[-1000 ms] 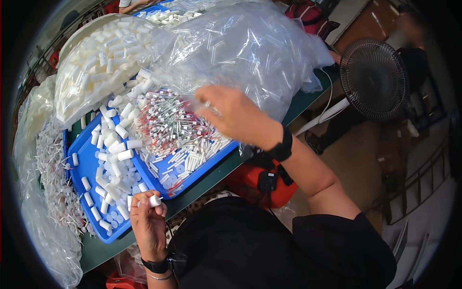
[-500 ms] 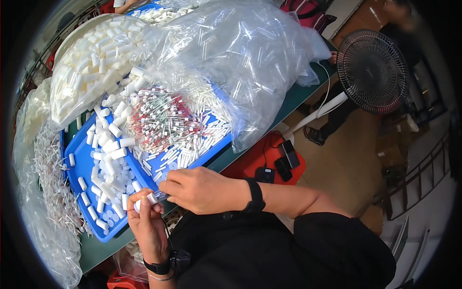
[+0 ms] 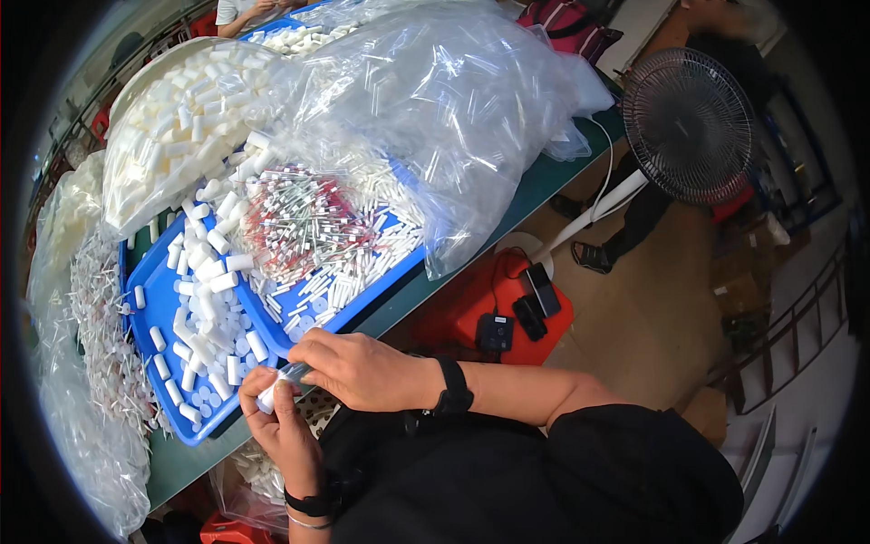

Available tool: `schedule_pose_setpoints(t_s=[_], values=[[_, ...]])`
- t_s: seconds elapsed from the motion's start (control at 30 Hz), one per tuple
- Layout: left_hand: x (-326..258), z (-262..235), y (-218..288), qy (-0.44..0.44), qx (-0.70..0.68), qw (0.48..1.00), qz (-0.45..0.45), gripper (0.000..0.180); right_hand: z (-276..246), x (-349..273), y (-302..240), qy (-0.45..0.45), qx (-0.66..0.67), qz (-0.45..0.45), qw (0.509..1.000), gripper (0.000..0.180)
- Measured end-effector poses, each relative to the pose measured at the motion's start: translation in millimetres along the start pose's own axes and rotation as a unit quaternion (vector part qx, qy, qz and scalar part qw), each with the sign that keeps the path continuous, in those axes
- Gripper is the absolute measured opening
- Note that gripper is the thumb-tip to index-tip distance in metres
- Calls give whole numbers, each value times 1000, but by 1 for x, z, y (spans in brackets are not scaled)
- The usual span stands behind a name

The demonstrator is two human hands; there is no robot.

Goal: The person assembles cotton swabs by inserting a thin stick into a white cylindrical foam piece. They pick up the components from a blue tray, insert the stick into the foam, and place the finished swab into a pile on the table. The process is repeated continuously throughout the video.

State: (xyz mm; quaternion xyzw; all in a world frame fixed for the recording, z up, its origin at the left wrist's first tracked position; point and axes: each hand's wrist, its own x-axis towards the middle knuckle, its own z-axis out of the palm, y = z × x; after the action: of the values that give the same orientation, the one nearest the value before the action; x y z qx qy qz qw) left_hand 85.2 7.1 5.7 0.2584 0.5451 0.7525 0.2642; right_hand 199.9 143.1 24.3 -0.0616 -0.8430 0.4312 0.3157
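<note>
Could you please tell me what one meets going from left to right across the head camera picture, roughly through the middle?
Bag of thin white sticks → blue tray of white caps → pile of red-tipped tubes → big clear bag → red case on the floor → black fan.

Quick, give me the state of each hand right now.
Left hand: closed, pinching a small white tube.
Right hand: closed, fingertips on a thin clear piece at the tube's end.

Glossy blue plastic tray [image 3: 145, 317], crinkled clear bags [image 3: 471, 100]
</note>
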Motion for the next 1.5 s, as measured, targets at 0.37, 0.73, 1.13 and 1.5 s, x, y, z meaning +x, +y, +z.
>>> schedule_pose_setpoints(t_s=[0.37, 0.73, 1.13, 1.5], values=[[-21, 15, 3, -79, -115, 988, -67, 47, 22, -15, 4, -41, 31, -76, 996, 27], [-21, -9, 21, -42, -293, 937, -183, 48, 37, -3, -24, -77, -111, -87, 987, 30], [-52, -10, 21, -25, -501, 849, -164, 37, 54, -5, -51, -13, -197, -219, 956, 13], [-30, -56, -52, -148, -529, 826, -125, 44, 62, -25, -45, -137, -135, -147, 970, 24]])
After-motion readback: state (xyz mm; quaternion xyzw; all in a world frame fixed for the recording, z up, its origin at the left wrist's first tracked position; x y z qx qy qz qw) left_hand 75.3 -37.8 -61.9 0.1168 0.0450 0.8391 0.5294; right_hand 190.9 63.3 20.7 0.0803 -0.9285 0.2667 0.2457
